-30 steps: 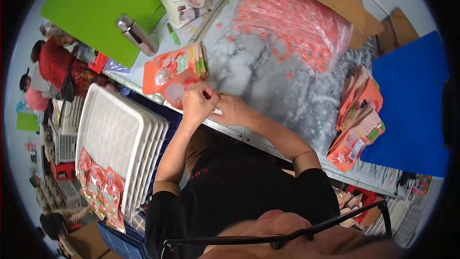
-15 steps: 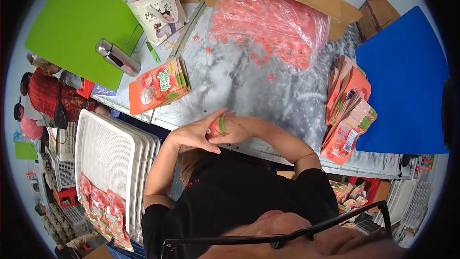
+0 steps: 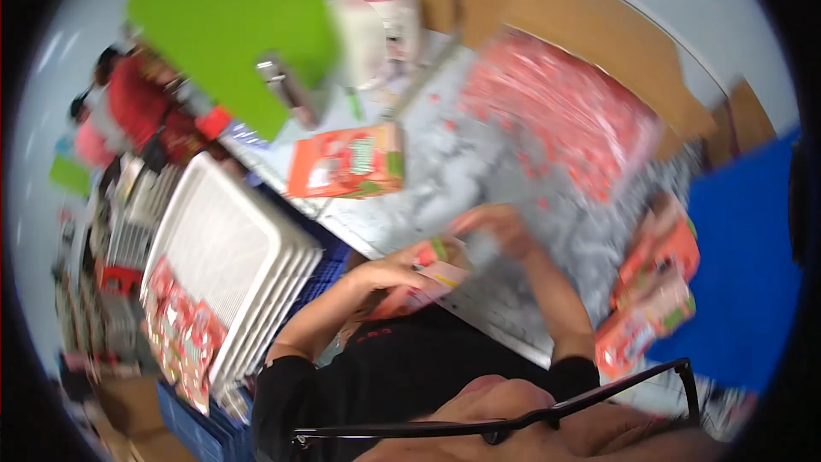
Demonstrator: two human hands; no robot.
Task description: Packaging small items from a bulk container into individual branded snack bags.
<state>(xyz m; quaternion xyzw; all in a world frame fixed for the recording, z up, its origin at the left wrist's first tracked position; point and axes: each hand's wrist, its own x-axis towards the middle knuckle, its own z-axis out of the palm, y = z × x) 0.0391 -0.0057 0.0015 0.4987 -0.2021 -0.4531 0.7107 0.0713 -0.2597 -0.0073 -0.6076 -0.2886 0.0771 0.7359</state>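
Note:
My left hand [image 3: 392, 275] grips an orange-red snack pouch [image 3: 445, 275] with green at one end, close in front of my body. To the right of that pouch, just apart from it, my right hand [image 3: 505, 227] is raised over the grey tabletop, its fingers smeared by motion. I cannot make out anything in it. Farther off lies a large clear plastic bag [image 3: 564, 111] full of small red pieces, with several loose pieces spilled nearby. Left of my hands, a small stack of pouches [image 3: 346, 162] rests on the table.
More pouches [image 3: 654, 291] stand in bundles at the right, beside a blue board [image 3: 744, 248]. A steel flask [image 3: 286, 90], a white tote bag [image 3: 372, 30] and a green board [image 3: 231, 17] are far left. Stacked white trays [image 3: 231, 239] stand near left. People [image 3: 141, 103] work beyond.
The scene has swung round in view and blurred. My hands, together before, have separated; the right one moved up and right. The pouch now shows in my left hand.

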